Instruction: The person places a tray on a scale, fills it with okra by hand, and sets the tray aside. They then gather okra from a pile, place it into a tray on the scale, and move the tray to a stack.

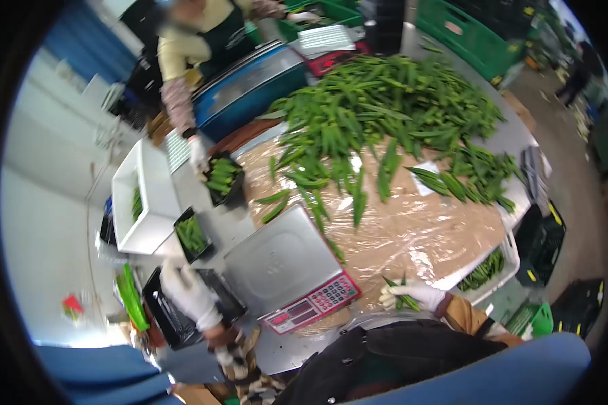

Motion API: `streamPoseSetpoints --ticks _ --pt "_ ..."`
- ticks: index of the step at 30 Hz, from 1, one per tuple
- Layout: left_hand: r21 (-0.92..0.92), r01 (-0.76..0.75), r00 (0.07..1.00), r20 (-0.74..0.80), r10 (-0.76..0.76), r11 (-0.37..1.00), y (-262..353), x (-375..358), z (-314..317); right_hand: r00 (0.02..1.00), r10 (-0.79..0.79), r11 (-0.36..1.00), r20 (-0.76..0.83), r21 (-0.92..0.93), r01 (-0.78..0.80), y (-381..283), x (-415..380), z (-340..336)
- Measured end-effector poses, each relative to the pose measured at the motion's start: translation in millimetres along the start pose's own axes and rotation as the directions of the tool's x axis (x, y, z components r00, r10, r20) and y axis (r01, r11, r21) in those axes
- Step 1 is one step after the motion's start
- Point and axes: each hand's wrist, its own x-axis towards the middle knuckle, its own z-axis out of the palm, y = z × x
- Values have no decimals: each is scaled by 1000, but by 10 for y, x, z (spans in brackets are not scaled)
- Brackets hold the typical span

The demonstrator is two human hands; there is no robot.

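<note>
My right hand (415, 295), in a white glove, is closed around a few green okra pods (404, 301) near the table's front edge. My left hand (188, 287), also gloved and a little blurred, reaches over black plastic trays (161, 312) with its fingers stretched out. Between my hands sits a scale (280, 260) with a bare metal plate and a red keypad. Left of it stands a black tray filled with okra (192, 234). Beyond the scale, a large heap of loose okra (385, 101) spreads over the plastic-covered brown table surface (412, 233).
Across the table, a co-worker's gloved hand (198, 155) is at another filled black tray (223, 177). A white bin (148, 196) stands at left. To my right is a white basket of okra (483, 270). Green crates (466, 37) line the far side.
</note>
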Motion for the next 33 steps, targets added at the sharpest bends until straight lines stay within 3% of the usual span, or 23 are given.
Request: streamPoseSetpoints --ticks 2,4,5,6,8,11,12,14,16,17,19,20,21,23,24,25,26,27,28,29,30,32,33 --pt "330 6 995 88 -37 944 -591 -250 -133 998 -24 999 -61 -44 21 -70 10 16" --pt "332 136 964 175 -202 933 -818 -379 -178 988 -17 998 -155 -68 6 -158 41 37" --pt "311 137 958 200 -206 940 -1014 -385 -176 984 -50 995 -170 -91 35 -203 54 45" --pt "253 88 986 117 -121 963 -1113 -375 -167 980 -81 991 -183 -117 60 -224 62 41" --pt "-153 460 824 441 -356 875 -1391 -217 -241 969 -132 990 -209 -74 119 -210 84 -18" --pt "-339 505 856 313 -411 794 -1273 -206 -256 955 -165 986 -245 -72 151 -171 108 -247" --pt "-271 496 860 288 -422 825 -1411 -189 -249 938 -200 979 -282 -89 182 -195 42 -267" --pt "-416 477 878 187 -441 774 -1611 -242 -142 899 -263 964 -350 -124 234 -296 -75 -327" --pt "-128 454 890 8 -456 882 -2260 -291 -47 843 -349 936 -410 -190 295 -399 -152 -505" --pt "-57 349 907 -229 -353 935 -1469 -268 -279 782 -403 912 -475 -276 303 -497 -225 -558" --pt "24 137 872 -477 -109 990 -930 -223 -359 619 -572 811 -538 -484 328 -660 -230 -868" --pt "114 90 909 -415 -35 989 -510 -229 -464 519 -678 721 -520 -605 337 -793 -199 -1000" --pt "196 32 936 -350 39 980 -92 -236 -572 395 -761 625 -514 -745 234 -928 -202 -1136" --pt "-97 -100 968 -238 74 990 667 -435 -316 148 -903 412 -403 -911 32 -1264 -249 -1254" --pt "-10 -117 991 -65 116 993 727 -604 -116 29 -949 313 -315 -948 -54 -1395 -236 -1348" --pt "-144 -139 989 21 144 980 1047 -730 14 2 -965 259 -262 -956 -135 -1522 -195 -1458" --pt "-228 -219 974 1 225 949 1030 -924 307 -22 -978 207 -207 -954 -215 -1648 -157 -1558" --pt "-254 -160 954 209 216 954 1127 -1082 382 94 -973 165 -212 -917 -363 -1786 -162 -1614" --pt "-227 -225 905 313 290 948 1116 -1229 480 92 -988 62 -121 -874 -482 -1832 -61 -1779" --pt "-91 -237 833 493 251 967 1152 -1311 508 118 -991 -5 -70 -841 -541 -1865 0 -1864" --pt "-47 -227 800 560 214 973 1181 -1365 529 148 -989 -72 -21 -800 -596 -1876 60 -1946" --pt "-35 -246 869 435 236 969 1335 -1394 601 262 -955 -60 -141 -771 -635 -1905 156 -2035" --pt "-130 -216 877 409 251 968 1549 -1337 600 314 -927 -57 -203 -753 -656 -1918 180 -2038"
